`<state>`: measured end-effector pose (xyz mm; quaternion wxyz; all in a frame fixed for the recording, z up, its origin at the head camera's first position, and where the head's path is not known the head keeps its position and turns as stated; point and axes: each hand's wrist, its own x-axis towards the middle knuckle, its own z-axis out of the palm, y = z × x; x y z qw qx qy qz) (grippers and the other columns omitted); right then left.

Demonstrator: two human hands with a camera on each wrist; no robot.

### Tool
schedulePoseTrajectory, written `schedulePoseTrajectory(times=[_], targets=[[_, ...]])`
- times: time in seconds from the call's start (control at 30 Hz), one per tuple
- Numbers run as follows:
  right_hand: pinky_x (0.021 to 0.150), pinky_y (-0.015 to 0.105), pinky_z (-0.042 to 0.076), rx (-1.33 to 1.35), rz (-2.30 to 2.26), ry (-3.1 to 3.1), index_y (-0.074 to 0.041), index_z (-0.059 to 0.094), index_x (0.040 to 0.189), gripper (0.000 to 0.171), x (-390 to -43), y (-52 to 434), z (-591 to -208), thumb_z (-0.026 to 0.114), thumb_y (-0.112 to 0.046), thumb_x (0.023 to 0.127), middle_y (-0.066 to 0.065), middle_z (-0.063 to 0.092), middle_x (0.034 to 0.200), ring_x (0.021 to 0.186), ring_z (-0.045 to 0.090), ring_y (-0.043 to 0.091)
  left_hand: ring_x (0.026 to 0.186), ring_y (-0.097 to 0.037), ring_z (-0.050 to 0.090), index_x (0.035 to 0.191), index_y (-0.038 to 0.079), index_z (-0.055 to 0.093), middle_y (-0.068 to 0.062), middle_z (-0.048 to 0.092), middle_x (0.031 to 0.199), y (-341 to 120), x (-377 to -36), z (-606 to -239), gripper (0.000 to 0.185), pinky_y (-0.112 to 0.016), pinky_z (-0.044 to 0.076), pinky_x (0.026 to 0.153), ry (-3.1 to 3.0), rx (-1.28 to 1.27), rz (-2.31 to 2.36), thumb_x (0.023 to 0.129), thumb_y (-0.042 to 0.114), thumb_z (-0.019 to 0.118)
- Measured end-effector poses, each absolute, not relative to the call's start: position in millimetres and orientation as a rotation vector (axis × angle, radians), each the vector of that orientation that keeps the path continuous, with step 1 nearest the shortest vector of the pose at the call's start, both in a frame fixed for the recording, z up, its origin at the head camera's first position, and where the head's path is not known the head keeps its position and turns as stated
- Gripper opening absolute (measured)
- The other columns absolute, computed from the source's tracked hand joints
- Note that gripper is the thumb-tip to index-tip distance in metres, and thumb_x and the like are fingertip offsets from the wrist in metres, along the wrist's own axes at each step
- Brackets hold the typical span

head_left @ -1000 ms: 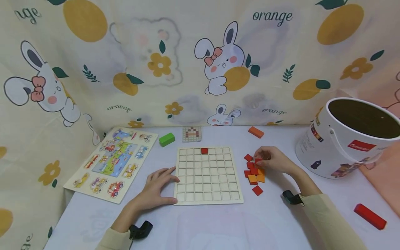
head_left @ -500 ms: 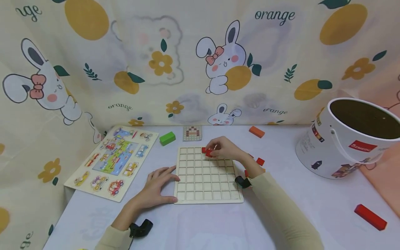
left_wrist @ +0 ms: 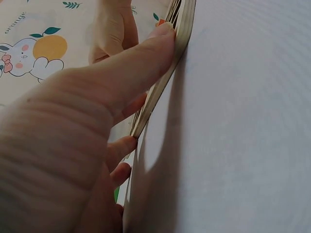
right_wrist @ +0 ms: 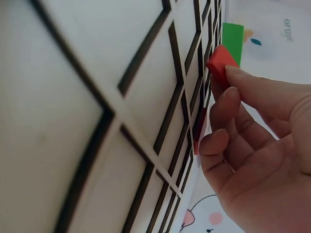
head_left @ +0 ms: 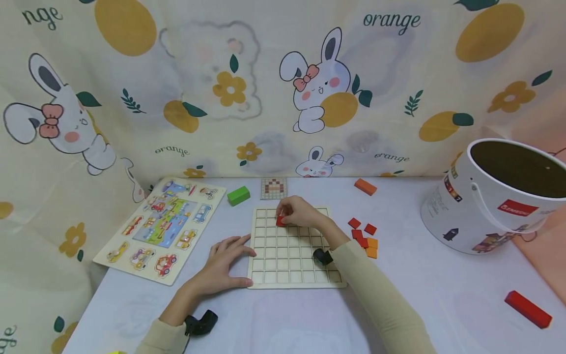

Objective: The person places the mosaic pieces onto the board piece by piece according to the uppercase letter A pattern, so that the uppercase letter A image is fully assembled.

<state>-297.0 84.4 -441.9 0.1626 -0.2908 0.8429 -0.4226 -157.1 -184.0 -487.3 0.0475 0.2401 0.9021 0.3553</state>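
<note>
A pale wooden grid board (head_left: 292, 265) lies in the middle of the table. My right hand (head_left: 297, 212) reaches over its far rows and pinches a red square tile (head_left: 280, 221) between thumb and fingertips, low over a cell in the second row. The right wrist view shows the same red tile (right_wrist: 222, 60) at the fingertips of my right hand (right_wrist: 257, 145), tilted against the board (right_wrist: 73, 97). My left hand (head_left: 223, 263) rests flat at the board's left edge, thumb on the near left corner. In the left wrist view, the thumb (left_wrist: 146, 53) presses the board's rim (left_wrist: 182, 19).
Loose red and orange tiles (head_left: 364, 236) lie right of the board. A pattern card (head_left: 273, 188), a green block (head_left: 238, 195) and an orange block (head_left: 365, 187) sit behind it. A vehicle puzzle (head_left: 163, 228) is left, a white bucket (head_left: 486, 206) right, a red block (head_left: 528, 309) near right.
My right hand picked a red tile from the pile, carried it left over the board and now holds it further left, over the second row. The left hand stayed put.
</note>
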Motion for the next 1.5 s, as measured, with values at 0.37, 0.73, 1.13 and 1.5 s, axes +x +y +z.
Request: schedulePoseTrajectory(times=[0.37, 0.73, 1.13, 1.5], targets=[[0.071, 0.028, 0.046, -0.842, -1.139, 2.451, -0.001, 0.069, 0.100, 0.015, -294, 87, -445, 0.068, 0.007, 0.088, 0.007, 0.061, 0.086, 0.078, 0.053, 0.018, 0.147, -0.035, 0.019, 0.123, 0.031, 0.061, -0.004, 0.030, 0.162, -183, -154, -487, 0.060, -0.062, 0.006, 0.111, 2.739, 0.741, 1.110, 0.072, 0.053, 0.083], [0.096, 0.051, 0.045, -0.956, -0.726, 2.745, -0.004, 0.064, 0.126, 0.033, -258, 98, -426, 0.065, -0.020, 0.097, 0.014, 0.059, 0.131, 0.120, 0.053, 0.034, 0.146, -0.036, 0.020, 0.123, 0.032, 0.061, -0.005, 0.031, 0.161, -181, -155, -489, 0.059, -0.063, 0.006, 0.111, 2.746, 0.761, 1.096, 0.073, 0.054, 0.082], [0.112, 0.070, 0.004, -0.941, -0.468, 2.628, -0.009, 0.028, 0.157, 0.073, -222, 113, -428, 0.054, -0.047, 0.100, 0.010, 0.016, 0.166, 0.151, 0.001, 0.039, 0.147, -0.035, 0.019, 0.123, 0.033, 0.061, -0.004, 0.031, 0.162, -183, -154, -489, 0.059, -0.062, 0.007, 0.111, 2.763, 0.733, 1.093, 0.072, 0.053, 0.083], [0.096, 0.053, 0.048, -0.637, -0.995, 2.664, 0.001, 0.062, 0.126, 0.039, -224, 247, -415, 0.072, -0.008, 0.090, 0.020, 0.059, 0.126, 0.117, 0.049, 0.040, 0.146, -0.036, 0.020, 0.122, 0.032, 0.061, -0.005, 0.031, 0.161, -182, -154, -488, 0.060, -0.062, 0.007, 0.111, 2.769, 0.731, 1.089, 0.072, 0.055, 0.082]])
